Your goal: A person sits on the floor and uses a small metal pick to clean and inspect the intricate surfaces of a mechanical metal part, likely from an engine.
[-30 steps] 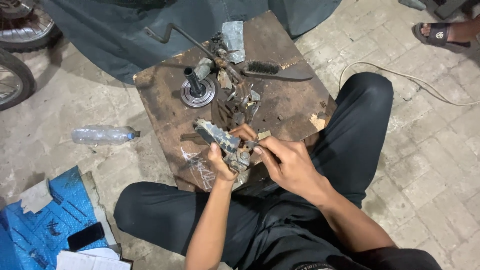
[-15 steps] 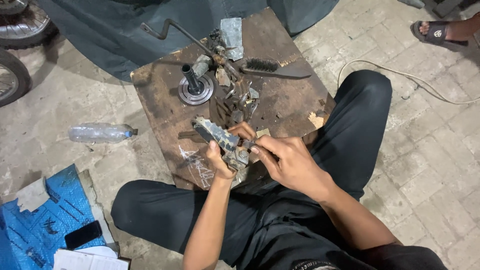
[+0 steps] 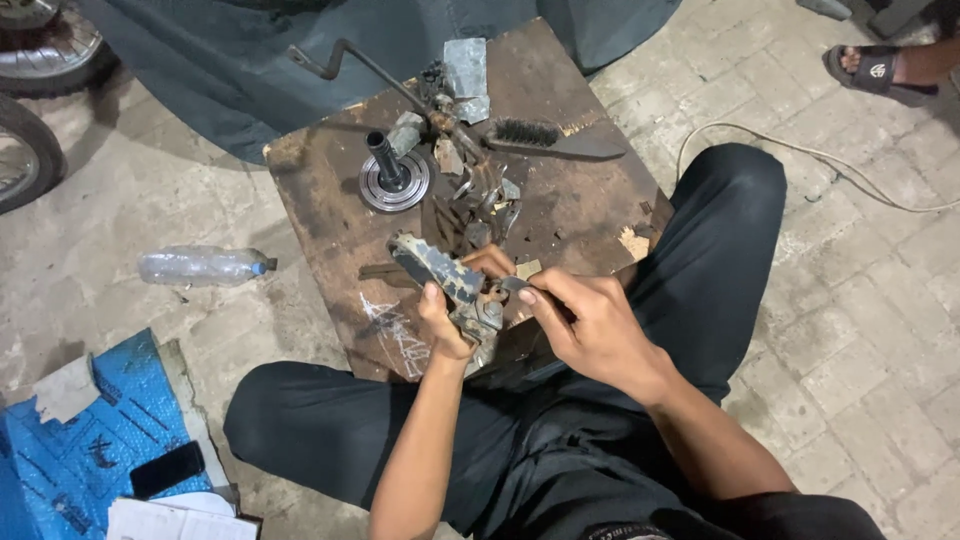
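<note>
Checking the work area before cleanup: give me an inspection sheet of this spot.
Surface: worn brown wooden board on paved ground, stained and scratched.
Job's things: grimy metal part held by the left hand; right hand presses a small tool against it.
Clutter: wire brush, round metal hub with shaft, bent rod, loose metal scraps.
Grippers: both hands closed, working together.
Cables: pale cord on the paving.
Surroundings: plastic bottle, blue sheet, wheel, another person's sandalled foot.

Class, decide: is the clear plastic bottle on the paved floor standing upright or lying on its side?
Lying on its side: the plastic bottle stretches flat along the paving, its blue cap pointing toward the wooden board.
</note>
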